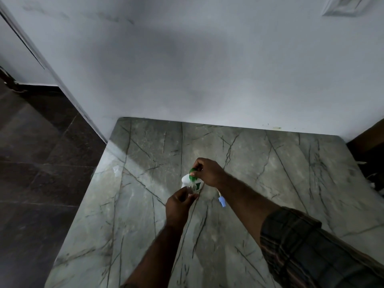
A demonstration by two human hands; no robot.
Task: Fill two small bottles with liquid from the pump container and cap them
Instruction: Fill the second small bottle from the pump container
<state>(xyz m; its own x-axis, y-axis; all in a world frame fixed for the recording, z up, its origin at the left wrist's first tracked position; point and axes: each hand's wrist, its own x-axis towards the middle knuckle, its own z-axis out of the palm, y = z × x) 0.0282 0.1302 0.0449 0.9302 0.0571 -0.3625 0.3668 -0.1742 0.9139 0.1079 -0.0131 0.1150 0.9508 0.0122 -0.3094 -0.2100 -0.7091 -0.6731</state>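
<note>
Near the frame's centre, the right hand [207, 172] presses the pump container [192, 180]'s green head while the left hand [179, 206] pinches a small clear bottle [192, 189] upright just below its spout.

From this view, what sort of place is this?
Probably a room in a home: a marble-patterned table against a plain white wall, dark floor tiles beside it, and a pump container under the hands.
</note>
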